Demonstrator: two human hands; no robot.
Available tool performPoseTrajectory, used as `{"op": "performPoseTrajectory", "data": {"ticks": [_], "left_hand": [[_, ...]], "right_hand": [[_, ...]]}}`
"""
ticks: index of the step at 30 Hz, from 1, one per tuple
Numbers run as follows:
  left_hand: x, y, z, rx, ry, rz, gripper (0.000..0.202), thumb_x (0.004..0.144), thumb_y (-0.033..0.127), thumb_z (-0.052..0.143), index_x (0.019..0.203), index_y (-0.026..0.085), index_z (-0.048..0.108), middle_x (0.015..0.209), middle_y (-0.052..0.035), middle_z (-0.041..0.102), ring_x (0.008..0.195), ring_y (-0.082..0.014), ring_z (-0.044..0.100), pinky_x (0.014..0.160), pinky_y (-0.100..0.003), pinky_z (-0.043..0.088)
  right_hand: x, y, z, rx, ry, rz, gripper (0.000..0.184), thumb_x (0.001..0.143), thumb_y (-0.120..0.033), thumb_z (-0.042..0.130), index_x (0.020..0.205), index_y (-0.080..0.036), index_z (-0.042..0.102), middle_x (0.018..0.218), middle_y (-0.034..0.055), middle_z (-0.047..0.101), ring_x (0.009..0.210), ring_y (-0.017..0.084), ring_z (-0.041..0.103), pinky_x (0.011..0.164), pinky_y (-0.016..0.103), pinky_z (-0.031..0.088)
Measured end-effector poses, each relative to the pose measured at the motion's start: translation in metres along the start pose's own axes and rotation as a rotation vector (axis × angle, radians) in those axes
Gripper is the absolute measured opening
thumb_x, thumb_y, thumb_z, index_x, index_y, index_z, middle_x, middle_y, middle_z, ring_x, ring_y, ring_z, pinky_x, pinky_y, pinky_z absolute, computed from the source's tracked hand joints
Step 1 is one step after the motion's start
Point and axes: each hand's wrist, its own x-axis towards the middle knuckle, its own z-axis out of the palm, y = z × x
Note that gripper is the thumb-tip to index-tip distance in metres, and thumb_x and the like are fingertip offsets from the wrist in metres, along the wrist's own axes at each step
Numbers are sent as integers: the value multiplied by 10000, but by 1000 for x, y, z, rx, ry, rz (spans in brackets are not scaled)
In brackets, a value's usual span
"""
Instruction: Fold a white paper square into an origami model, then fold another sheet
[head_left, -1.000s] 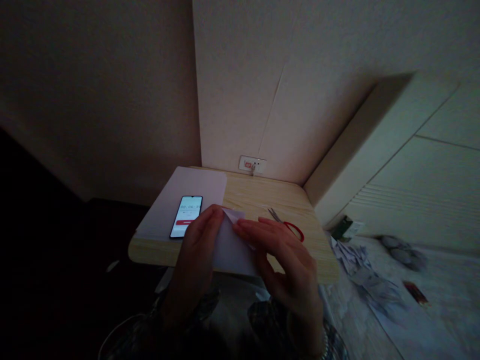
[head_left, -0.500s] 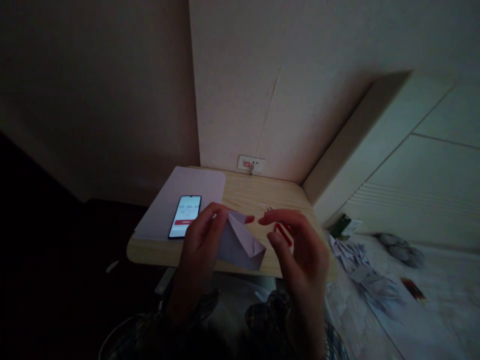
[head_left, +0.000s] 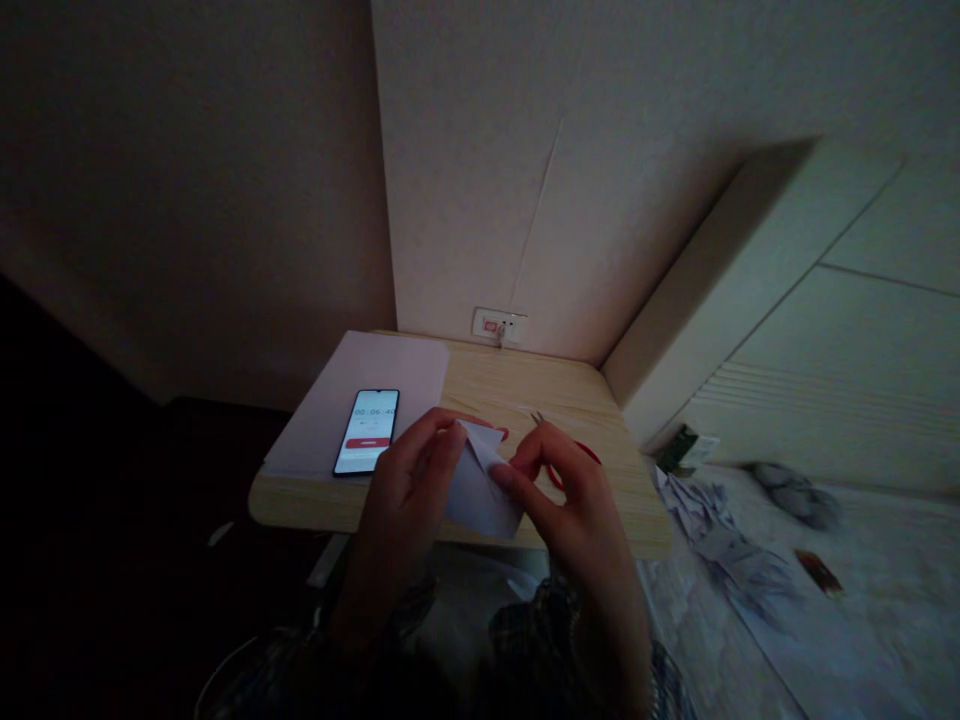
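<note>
Two hands meet over the near edge of the wooden table (head_left: 480, 385), both closed on one folded white paper (head_left: 480, 490): the left hand (head_left: 401, 500) pinches its upper left corner between thumb and fingers, and the right hand (head_left: 577, 500) nips its right fold with curled fingertips. On the table's left part a phone (head_left: 367, 432) with a lit screen lies on a white sheet (head_left: 375, 370), red-handled scissors (head_left: 570, 455) lie just behind the right hand, and paper scraps (head_left: 712, 530) are strewn right of the table.
</note>
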Motion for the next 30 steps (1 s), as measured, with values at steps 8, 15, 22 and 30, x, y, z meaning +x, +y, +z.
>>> {"op": "performPoseTrajectory", "data": {"ticks": [8, 15, 22, 30], "left_hand": [[4, -5, 3, -176, -143, -192, 319, 627, 297, 772, 883, 186, 617, 752, -4, 718, 671, -183, 667, 595, -239, 515], [7, -8, -1, -5, -148, -92, 268, 649, 272, 762, 878, 189, 652, 811, 7, 689, 755, -186, 648, 646, -239, 521], [7, -8, -2, 72, -161, -67, 191, 656, 224, 748, 833, 185, 690, 741, 17, 685, 695, -176, 639, 632, -238, 507], [8, -7, -3, 186, -165, -79, 142, 634, 264, 746, 739, 176, 711, 668, 10, 692, 643, -193, 634, 595, -257, 499]], "right_hand": [[1, 3, 0, 198, 47, 117, 286, 806, -322, 658, 613, -209, 480, 634, -25, 475, 658, 146, 504, 628, 285, 408], [2, 4, 1, 179, 52, 110, 284, 801, -321, 668, 610, -204, 493, 611, -35, 486, 617, 128, 470, 576, 261, 371], [2, 6, -4, 177, 17, 103, 151, 791, -329, 673, 739, -200, 613, 690, -3, 596, 675, 148, 535, 608, 270, 419], [2, 8, -4, 194, 51, 135, 101, 760, -268, 681, 782, -214, 599, 745, -6, 617, 716, 156, 567, 661, 283, 449]]}}
